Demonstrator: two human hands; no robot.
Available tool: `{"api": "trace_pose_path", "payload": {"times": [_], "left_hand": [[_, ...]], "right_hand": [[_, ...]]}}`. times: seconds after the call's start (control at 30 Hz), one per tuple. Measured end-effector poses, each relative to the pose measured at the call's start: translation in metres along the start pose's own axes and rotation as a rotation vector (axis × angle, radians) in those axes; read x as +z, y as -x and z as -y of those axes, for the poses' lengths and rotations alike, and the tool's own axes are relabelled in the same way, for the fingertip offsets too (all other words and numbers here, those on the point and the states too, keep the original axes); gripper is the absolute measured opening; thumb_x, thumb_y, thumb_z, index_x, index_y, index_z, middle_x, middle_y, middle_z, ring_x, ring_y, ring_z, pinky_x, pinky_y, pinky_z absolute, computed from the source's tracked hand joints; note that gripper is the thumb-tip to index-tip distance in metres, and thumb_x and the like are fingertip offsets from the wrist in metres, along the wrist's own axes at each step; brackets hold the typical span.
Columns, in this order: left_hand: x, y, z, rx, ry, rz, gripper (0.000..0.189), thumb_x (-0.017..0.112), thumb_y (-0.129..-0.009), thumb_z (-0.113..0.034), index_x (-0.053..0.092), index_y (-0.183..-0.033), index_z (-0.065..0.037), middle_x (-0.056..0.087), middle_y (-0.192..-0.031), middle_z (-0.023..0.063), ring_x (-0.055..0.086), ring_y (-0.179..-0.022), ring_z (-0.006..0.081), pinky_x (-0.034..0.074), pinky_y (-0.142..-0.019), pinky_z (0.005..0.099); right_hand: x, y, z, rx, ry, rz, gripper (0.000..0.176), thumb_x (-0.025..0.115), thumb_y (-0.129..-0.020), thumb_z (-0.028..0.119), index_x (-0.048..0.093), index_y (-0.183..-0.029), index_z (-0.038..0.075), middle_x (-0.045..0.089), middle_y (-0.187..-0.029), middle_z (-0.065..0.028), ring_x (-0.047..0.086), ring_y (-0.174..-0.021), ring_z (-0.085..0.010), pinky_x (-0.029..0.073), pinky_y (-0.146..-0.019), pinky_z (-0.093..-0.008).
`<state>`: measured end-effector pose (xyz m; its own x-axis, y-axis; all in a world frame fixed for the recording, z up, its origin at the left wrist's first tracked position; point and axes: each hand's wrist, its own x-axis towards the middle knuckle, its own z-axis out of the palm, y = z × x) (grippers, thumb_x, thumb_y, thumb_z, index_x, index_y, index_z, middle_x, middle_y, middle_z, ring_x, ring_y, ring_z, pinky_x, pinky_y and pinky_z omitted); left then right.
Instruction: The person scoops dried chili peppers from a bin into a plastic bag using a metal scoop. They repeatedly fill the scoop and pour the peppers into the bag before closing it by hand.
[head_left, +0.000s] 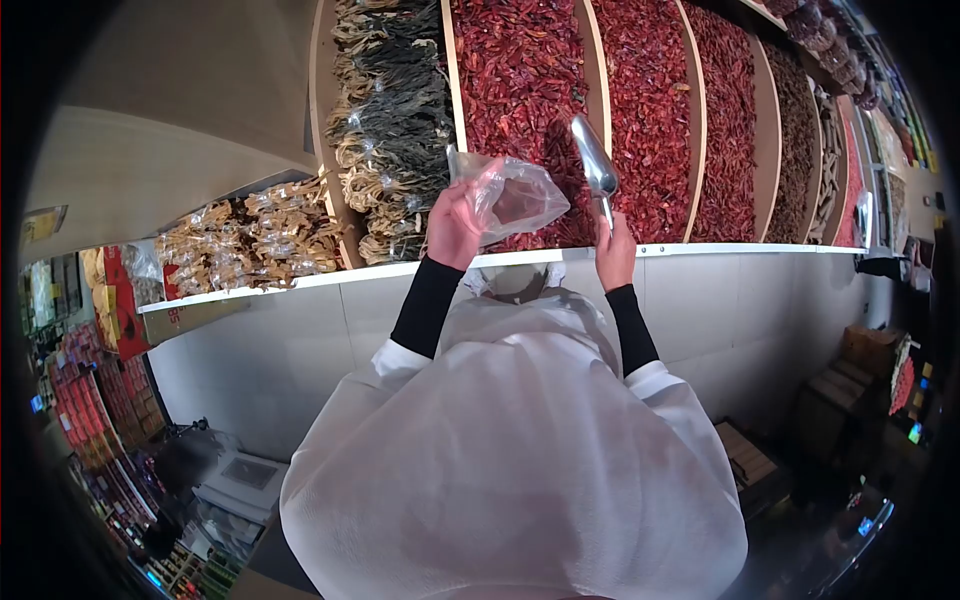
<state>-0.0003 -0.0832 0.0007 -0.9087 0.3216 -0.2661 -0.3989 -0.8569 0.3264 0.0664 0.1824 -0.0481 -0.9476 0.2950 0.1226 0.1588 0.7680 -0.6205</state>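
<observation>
Where the fingers of the left hand (455,225) close, they are pinched shut on one edge of a clear plastic bag (520,195), which is held up at the hand and billows out to the right. The fingers of the right hand (615,250) are wrapped shut around the handle of a metal scoop (595,160). The scoop stands nearly upright with its bowl uppermost, just beside the bag and separated from it by a narrow gap. Whether the bowl carries any load cannot be told. Bag and scoop are both held above the front of a bin of dried red chillies (520,70), which is bounded by wooden dividers (597,60). More bins of red and brown dried goods follow to the right. The bin to the left holds bundled dried stalks (390,110), dark and tan. A white ledge (750,248) runs along the front of the bins, level with both wrists. Clear packets (250,240) of pale dried goods lie further left. Black sleeves (428,305) emerge from a white garment (510,450) that fills the lower frame
</observation>
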Motion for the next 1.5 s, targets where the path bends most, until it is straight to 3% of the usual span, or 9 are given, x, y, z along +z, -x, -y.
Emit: {"api": "trace_pose_path", "payload": {"times": [0.1, 0.17, 0.3, 0.43, 0.63, 0.73, 1.0, 1.13, 1.5], "left_hand": [[0.008, -0.020, 0.021, 0.186, -0.193, -0.078, 0.024, 0.045, -0.095, -0.015, 0.056, -0.111, -0.002, 0.061, -0.110, 0.0067, 0.060, -0.101, 0.0149, 0.046, -0.089, 0.0264], [0.028, -0.034, 0.035, 0.237, -0.271, -0.161, 0.022, 0.045, -0.096, -0.015, 0.058, -0.107, -0.003, 0.061, -0.098, 0.0023, 0.060, -0.090, 0.0098, 0.047, -0.076, 0.0219], [0.074, -0.064, 0.081, 0.328, -0.479, -0.170, 0.020, 0.043, -0.096, -0.018, 0.059, -0.099, -0.007, 0.058, -0.087, -0.0012, 0.056, -0.077, 0.0071, 0.043, -0.058, 0.0202], [0.126, -0.084, 0.128, 0.302, -0.613, 0.059, 0.017, 0.044, -0.094, -0.020, 0.053, -0.088, -0.008, 0.055, -0.135, 0.0184, 0.059, -0.074, 0.0089, 0.041, -0.052, 0.0207], [0.162, -0.085, 0.205, 0.238, -1.069, 0.083, 0.022, 0.041, -0.097, -0.016, 0.058, -0.088, -0.004, 0.047, -0.069, -0.0044, 0.043, -0.061, 0.0040, 0.034, -0.058, 0.0208], [0.175, -0.067, 0.234, 0.285, -1.174, 0.014, 0.023, 0.044, -0.096, -0.016, 0.058, -0.081, -0.005, 0.038, -0.059, -0.0078, 0.031, -0.052, 0.0014, 0.022, -0.049, 0.0215], [0.137, -0.014, 0.272, 0.361, -1.091, -0.035, 0.023, 0.044, -0.095, -0.018, 0.056, -0.080, -0.006, 0.055, -0.063, -0.0022, 0.029, -0.046, 0.0009, 0.020, -0.046, 0.0201], [0.124, 0.010, 0.284, 0.364, -1.005, 0.006, 0.021, 0.039, -0.097, -0.017, 0.051, -0.082, -0.007, 0.067, -0.113, 0.0201, 0.032, -0.046, 0.0023, 0.028, -0.046, 0.0185], [0.151, 0.025, 0.355, 0.314, -0.788, -0.184, 0.018, 0.038, -0.097, -0.018, 0.048, -0.086, -0.009, 0.067, -0.110, 0.0221, 0.051, -0.061, 0.0060, 0.041, -0.051, 0.0197]], "right_hand": [[-0.029, -0.004, -0.018, 0.369, -0.831, 0.226, 0.032, 0.042, -0.103, 0.032, 0.057, -0.094, 0.004, 0.037, -0.057, 0.0039, 0.035, -0.045, -0.0037, 0.028, -0.041, -0.0226], [-0.067, -0.006, -0.015, 0.449, -1.070, 0.322, 0.036, 0.038, -0.105, 0.034, 0.056, -0.094, 0.005, 0.031, -0.055, 0.0079, 0.026, -0.042, -0.0012, 0.021, -0.039, -0.0190], [-0.110, -0.004, -0.057, 0.348, -1.011, 0.436, 0.034, 0.039, -0.104, 0.030, 0.058, -0.092, 0.004, 0.033, -0.054, 0.0084, 0.028, -0.043, -0.0013, 0.022, -0.040, -0.0197], [-0.154, -0.024, -0.100, -0.176, -0.414, 0.262, 0.019, 0.054, -0.098, 0.019, 0.060, -0.090, 0.003, 0.052, -0.057, -0.0079, 0.051, -0.047, -0.0175, 0.038, -0.046, -0.0303], [-0.192, -0.054, -0.140, -0.246, -0.347, 0.334, 0.014, 0.062, -0.092, 0.017, 0.060, -0.090, 0.003, 0.059, -0.070, -0.0199, 0.059, -0.066, -0.0405, 0.046, -0.054, -0.0411], [-0.174, -0.051, -0.166, -0.260, -0.421, 0.332, 0.021, 0.058, -0.095, 0.023, 0.059, -0.089, 0.003, 0.055, -0.061, -0.0134, 0.057, -0.054, -0.0323, 0.042, -0.049, -0.0382], [-0.200, -0.024, -0.184, 0.590, -1.288, 0.933, 0.036, 0.044, -0.102, 0.040, 0.055, -0.089, 0.008, 0.029, -0.055, 0.0086, 0.022, -0.044, -0.0031, 0.017, -0.042, -0.0229], [-0.214, -0.010, -0.204, 0.524, -1.125, 0.955, 0.041, 0.047, -0.099, 0.044, 0.058, -0.090, 0.006, 0.033, -0.057, 0.0077, 0.026, -0.046, -0.0039, 0.021, -0.043, -0.0232], [-0.294, 0.038, -0.249, 0.088, -0.449, 0.702, 0.033, 0.048, -0.098, 0.029, 0.066, -0.092, 0.003, 0.051, -0.062, -0.0057, 0.048, -0.056, -0.0127, 0.041, -0.056, -0.0284]]}}
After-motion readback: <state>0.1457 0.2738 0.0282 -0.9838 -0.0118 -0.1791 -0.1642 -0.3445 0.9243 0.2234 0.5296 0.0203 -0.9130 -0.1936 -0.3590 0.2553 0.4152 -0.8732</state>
